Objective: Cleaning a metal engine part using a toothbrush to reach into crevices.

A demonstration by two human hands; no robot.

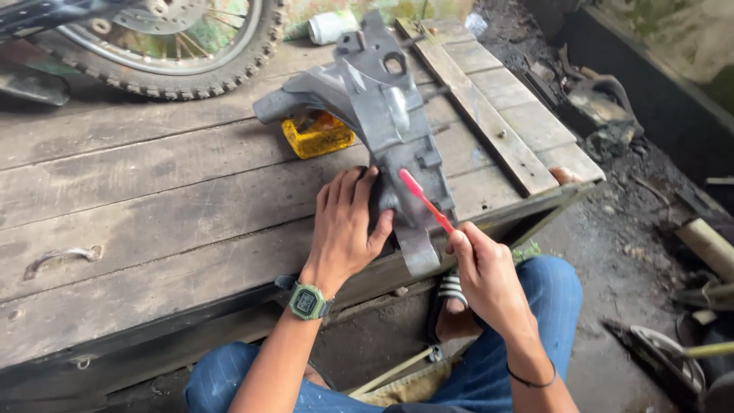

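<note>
A grey metal engine casing point(382, 115) lies on a worn wooden platform point(153, 206), its near end reaching the platform's front edge. My left hand point(348, 229), with a green watch on the wrist, presses flat on the casing's near left side. My right hand point(482, 271) grips the handle of a red toothbrush point(424, 200). The brush head rests on the casing's near part, just right of my left fingertips.
A yellow block point(317, 136) sits under the casing's left arm. A motorcycle wheel point(176, 46) stands at the back left, a white can point(332, 25) behind the casing. A metal handle point(63, 258) is fixed to the planks. Dark scrap parts point(604, 115) lie on the ground, right.
</note>
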